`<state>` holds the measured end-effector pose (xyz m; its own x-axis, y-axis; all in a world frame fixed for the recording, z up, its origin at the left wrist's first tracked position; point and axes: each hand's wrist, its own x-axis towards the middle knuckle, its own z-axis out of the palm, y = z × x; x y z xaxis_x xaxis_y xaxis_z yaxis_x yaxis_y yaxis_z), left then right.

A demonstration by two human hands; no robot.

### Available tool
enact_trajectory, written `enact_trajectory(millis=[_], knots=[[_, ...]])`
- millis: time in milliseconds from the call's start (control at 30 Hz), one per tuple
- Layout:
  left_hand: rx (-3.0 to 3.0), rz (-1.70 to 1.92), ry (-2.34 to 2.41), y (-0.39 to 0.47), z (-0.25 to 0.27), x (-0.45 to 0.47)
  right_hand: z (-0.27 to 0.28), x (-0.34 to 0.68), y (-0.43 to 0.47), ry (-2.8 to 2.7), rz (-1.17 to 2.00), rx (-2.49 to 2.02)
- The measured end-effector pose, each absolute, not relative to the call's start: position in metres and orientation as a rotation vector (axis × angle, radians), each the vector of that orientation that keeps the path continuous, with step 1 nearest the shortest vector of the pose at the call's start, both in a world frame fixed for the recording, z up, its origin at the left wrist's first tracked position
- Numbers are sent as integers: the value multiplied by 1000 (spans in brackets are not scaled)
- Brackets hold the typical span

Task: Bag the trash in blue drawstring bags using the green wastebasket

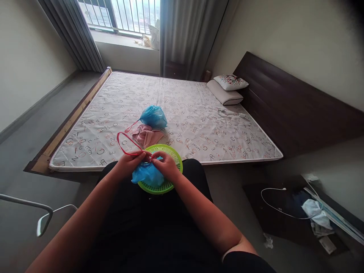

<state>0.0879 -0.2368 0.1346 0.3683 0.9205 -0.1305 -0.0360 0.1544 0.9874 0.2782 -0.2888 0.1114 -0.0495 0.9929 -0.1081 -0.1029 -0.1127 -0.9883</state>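
A green plastic basket [178, 153] rests on my lap with a blue plastic bag [148, 175] in and over it. My left hand [132, 163] is closed, pinching a red drawstring [121, 142] whose loop sticks up past the fingers. Close beside it my right hand [167, 167] is also closed, its thumb and fingertips pinched on the red drawstring at the bag's neck. What the bag contains is hidden. Just beyond the basket lies a crumpled pink cloth [148, 135] on the mattress. Behind that cloth sits a second blue plastic bag [154, 116], filled and with its own red drawstring.
The patterned mattress [187, 110] spreads out in front of me. Pillows [224, 93] lie by the dark headboard [284, 94]. A bedside table [273, 204] with a white cable stands at right. Bent metal tubing [42, 206] is at left.
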Motion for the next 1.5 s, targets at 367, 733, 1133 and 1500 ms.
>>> enact_trajectory(millis=[367, 733, 1133, 1500], knots=[[1437, 1230, 1115, -267, 131, 103, 102, 275, -285, -1060, 1607, -1006], [1413, 1261, 981, -283, 123, 121, 100, 266, -284, -537, 1935, -810], [1522, 1132, 889, -283, 114, 123, 97, 265, -282, -510, 1760, -937], [1422, 1129, 1029, -271, 74, 96, 82, 323, -267, -230, 1162, -1242]])
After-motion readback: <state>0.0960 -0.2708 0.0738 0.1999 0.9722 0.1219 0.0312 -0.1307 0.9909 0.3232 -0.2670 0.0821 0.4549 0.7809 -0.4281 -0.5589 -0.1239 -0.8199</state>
